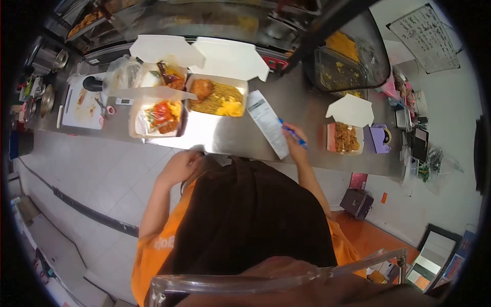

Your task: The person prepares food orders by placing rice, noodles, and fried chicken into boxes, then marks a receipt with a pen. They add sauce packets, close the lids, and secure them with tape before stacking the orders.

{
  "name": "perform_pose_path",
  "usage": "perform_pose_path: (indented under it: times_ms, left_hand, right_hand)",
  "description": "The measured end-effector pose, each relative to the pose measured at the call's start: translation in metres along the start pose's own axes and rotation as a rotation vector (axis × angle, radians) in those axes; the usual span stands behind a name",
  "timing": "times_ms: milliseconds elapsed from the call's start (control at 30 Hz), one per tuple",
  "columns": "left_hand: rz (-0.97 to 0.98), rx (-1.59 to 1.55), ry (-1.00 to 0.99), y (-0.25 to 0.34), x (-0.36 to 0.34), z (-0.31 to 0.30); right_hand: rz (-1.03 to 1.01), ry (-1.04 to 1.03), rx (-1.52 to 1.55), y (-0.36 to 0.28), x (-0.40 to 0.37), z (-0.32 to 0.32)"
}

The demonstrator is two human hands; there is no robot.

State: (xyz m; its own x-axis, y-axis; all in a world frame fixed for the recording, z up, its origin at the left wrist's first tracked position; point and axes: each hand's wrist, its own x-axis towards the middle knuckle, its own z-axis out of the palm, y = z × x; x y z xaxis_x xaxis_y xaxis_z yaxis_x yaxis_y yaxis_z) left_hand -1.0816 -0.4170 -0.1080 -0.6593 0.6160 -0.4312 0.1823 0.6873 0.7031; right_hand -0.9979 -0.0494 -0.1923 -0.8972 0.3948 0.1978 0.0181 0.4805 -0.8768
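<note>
My right hand [293, 143] grips a blue pen [299, 139] above the lower end of a long printed paper slip [267, 123] lying on the counter. My left hand [185, 165] is by the counter's front edge, against my dark apron [245, 210]. Its fingers are curled, and whatever may be in them is hidden. Left of the slip stands an open food box [243, 100] with noodles, a fried piece and yellow egg. Beside it are a box with red-sauced food [162, 115] and another with mixed food [169, 75], partly covered by a lid flap.
On the right of the steel counter [302, 115] are an open box of fried food [346, 137] and a purple tape dispenser [379, 139]. A white cutting board [84, 105] with scissors [99, 102] lies left. A clear tub [340, 69] and dark post occupy the back right.
</note>
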Motion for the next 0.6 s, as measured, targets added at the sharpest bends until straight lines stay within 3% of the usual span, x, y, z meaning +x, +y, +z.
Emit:
perform_pose_path:
  times_ms: [67,133,233,300,433,600]
  left_hand:
    - [0.239,-0.203,0.154,0.028,0.044,0.049]
    - [0.514,-0.008,0.387,0.045,0.096,0.099]
    - [0.454,0.161,0.641,0.048,0.139,0.149]
    - [0.372,0.252,0.705,0.052,0.144,0.16]
    - [0.371,0.389,0.631,0.05,0.143,0.158]
    - [0.315,0.431,0.589,0.049,0.148,0.16]
  right_hand:
    - [0.156,-0.064,0.141,0.015,-0.018,0.001]
    - [0.374,-0.09,0.415,0.046,-0.032,0.008]
    - [0.33,-0.061,0.653,0.031,-0.022,0.012]
    - [0.174,-0.149,0.488,0.038,-0.005,0.022]
    - [0.019,-0.324,0.184,0.04,0.037,0.037]
    - [-0.209,-0.296,0.1,0.052,0.044,0.055]
